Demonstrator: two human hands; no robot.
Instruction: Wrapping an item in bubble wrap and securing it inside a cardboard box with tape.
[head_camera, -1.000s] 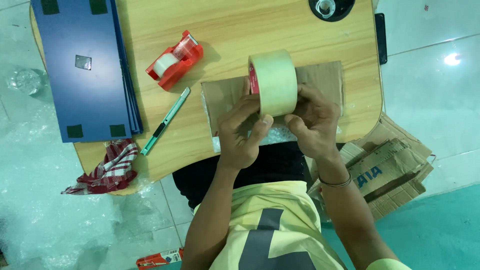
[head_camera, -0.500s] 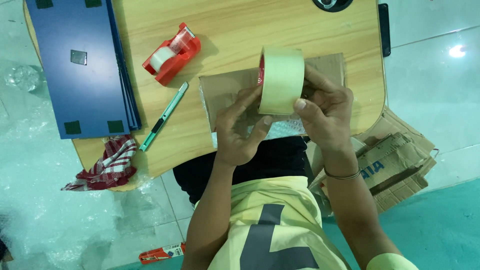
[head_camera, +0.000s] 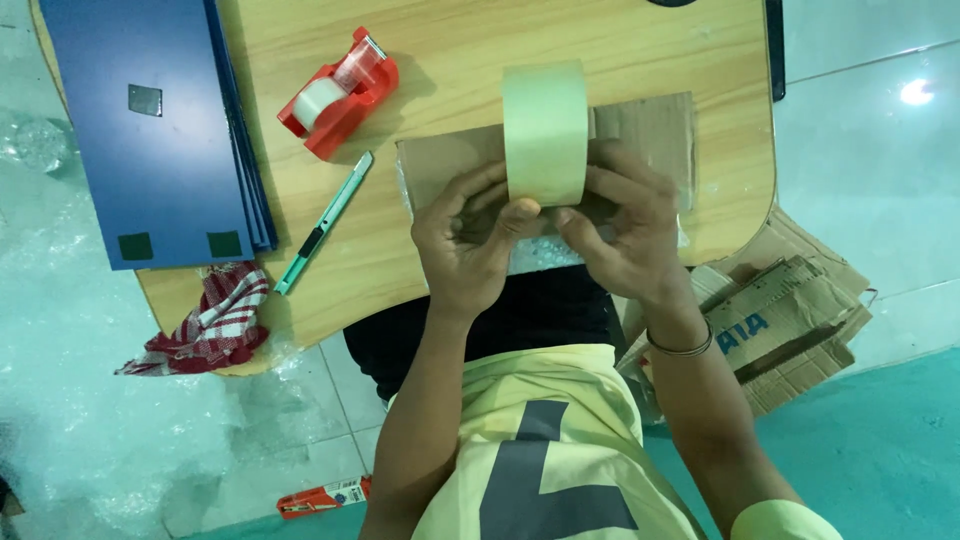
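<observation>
Both of my hands hold a wide roll of pale green tape (head_camera: 545, 130) upright on its edge, over a flat piece of brown cardboard (head_camera: 650, 135). My left hand (head_camera: 470, 240) grips the roll's near left side, with the thumb at its lower rim. From the right, my right hand (head_camera: 625, 225) grips it, fingertips pressed at the same lower rim. Under the cardboard's near edge a strip of bubble wrap (head_camera: 545, 255) shows. The cardboard lies on a wooden table (head_camera: 600, 45).
A red tape dispenser (head_camera: 335, 95) and a green utility knife (head_camera: 322, 225) lie left of the cardboard. A stack of blue sheets (head_camera: 150, 130) covers the table's left end, with a red checked cloth (head_camera: 205, 325) below it. Folded cardboard boxes (head_camera: 780, 320) lie on the floor at right.
The tape roll has turned from showing its open side to edge-on. Both hands shifted their grip toward the roll's lower rim.
</observation>
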